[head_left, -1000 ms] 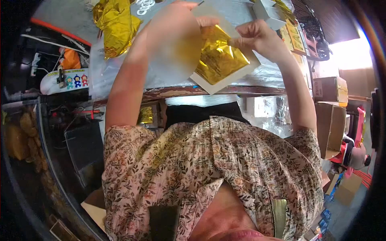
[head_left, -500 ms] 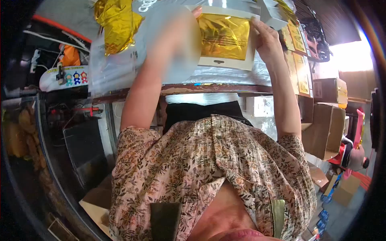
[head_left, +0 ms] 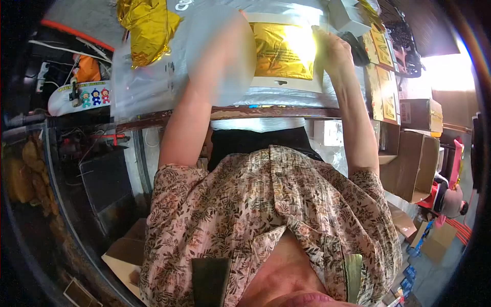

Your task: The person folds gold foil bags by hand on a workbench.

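Observation:
A white hang-hole card with a gold foil packet on its face is held over the table, its slotted edge towards me. My right hand is closed on the card's right edge, fingers bent at the upper corner. On the left side, a blurred patch covers most of my left hand; only a fingertip shows near the card's upper left corner. Its grip cannot be made out. Strong glare whitens the right part of the foil.
Crumpled gold foil lies at the table's left. White rings lie at the far edge. A pale grey box and gold-fronted packs stand at the right. Cardboard boxes are below them. A printed white board is at left.
The card has tilted slightly, so glare now covers part of the foil. My right hand has shifted a little left and down. A dark object now shows beyond it.

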Demonstrator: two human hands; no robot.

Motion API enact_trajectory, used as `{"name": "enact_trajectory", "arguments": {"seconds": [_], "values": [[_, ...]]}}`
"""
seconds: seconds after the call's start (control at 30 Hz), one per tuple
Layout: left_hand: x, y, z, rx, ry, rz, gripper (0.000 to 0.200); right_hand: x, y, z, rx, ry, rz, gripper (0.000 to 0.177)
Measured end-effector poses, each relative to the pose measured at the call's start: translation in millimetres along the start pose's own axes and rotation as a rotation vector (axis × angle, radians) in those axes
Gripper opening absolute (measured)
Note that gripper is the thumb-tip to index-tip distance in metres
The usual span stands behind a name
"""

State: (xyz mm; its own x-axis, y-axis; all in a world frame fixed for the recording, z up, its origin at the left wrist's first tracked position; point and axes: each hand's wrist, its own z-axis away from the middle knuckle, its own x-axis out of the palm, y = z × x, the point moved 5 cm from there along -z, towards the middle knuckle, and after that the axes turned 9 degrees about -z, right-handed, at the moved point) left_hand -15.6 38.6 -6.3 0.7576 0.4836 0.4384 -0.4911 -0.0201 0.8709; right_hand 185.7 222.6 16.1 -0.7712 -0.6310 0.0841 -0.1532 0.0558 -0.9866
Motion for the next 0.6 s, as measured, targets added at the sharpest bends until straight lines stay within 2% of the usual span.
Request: {"name": "enact_trajectory", "arguments": {"seconds": [0.07,0.1,0.17,0.27,0.37,0.43,0.47,0.5,0.57,0.6], "values": [[-8,6,-1,-0.003,-0.117,0.010,0.053,-7,6,0,0.295,0.140,-0.138,0.027],[-14,6,-2,-0.007,-0.121,0.009,0.053,-8,4,0,0.296,0.145,-0.139,0.027],[-20,10,-3,0.022,-0.135,0.000,0.042,-6,0,0,0.258,0.137,-0.344,0.026],[-14,11,3,0.071,-0.096,-0.111,0.036,1,-6,1,0.253,0.163,-0.413,0.024],[-19,9,-1,0.065,-0.066,-0.035,0.035,7,-6,5,0.287,0.225,-0.434,0.025],[-17,13,1,0.051,-0.067,-0.030,0.035,7,-2,6,0.102,0.110,-0.195,0.030],[-17,14,2,0.034,-0.052,-0.021,0.035,2,-2,6,0.353,0.221,-0.119,0.034],[-20,14,1,0.020,-0.032,-0.015,0.035,-9,-11,5,0.335,0.246,-0.108,0.034],[-24,19,1,0.024,-0.038,-0.013,0.035,-8,-33,-1,0.201,-0.072,-0.037,0.036],[-23,21,3,0.024,-0.006,-0.013,0.035,-22,-48,-12,0.123,-0.030,0.102,0.033]]}}
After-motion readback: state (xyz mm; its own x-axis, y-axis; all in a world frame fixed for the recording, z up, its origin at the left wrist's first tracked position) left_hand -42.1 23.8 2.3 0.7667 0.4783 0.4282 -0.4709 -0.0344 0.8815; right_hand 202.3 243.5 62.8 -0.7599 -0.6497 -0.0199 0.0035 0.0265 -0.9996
